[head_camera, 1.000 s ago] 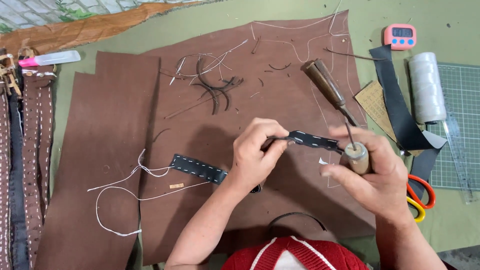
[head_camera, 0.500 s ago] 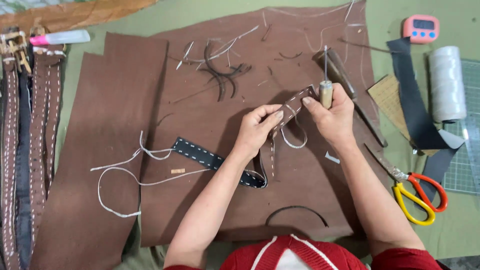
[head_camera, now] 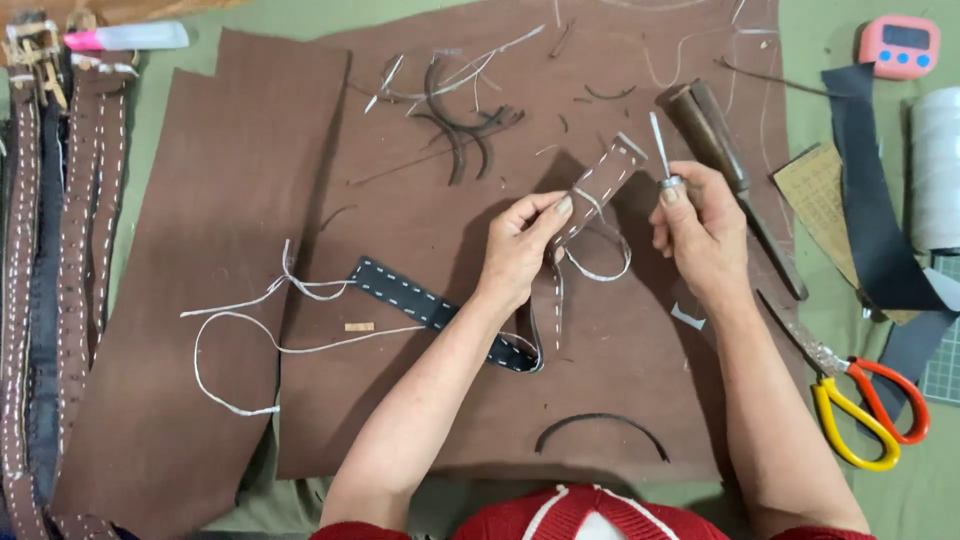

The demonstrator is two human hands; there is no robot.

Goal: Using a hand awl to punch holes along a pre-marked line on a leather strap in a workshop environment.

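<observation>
The strap (head_camera: 590,200) is brown with white stitching, the scissors (head_camera: 868,408) yellow and red, the timer (head_camera: 898,45) pink.

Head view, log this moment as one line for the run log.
left hand: holds stitched strap | right hand: grips awl, point up | white thread: looped under strap | scissors: lying at right

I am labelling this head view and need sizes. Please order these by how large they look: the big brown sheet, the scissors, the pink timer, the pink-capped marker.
1. Big brown sheet, by far the largest.
2. Scissors, with yellow and red handles.
3. Pink-capped marker, longer than the timer but thinner.
4. Pink timer; its area looks close to the marker's, so ranks 3 and 4 are unsure.
</observation>
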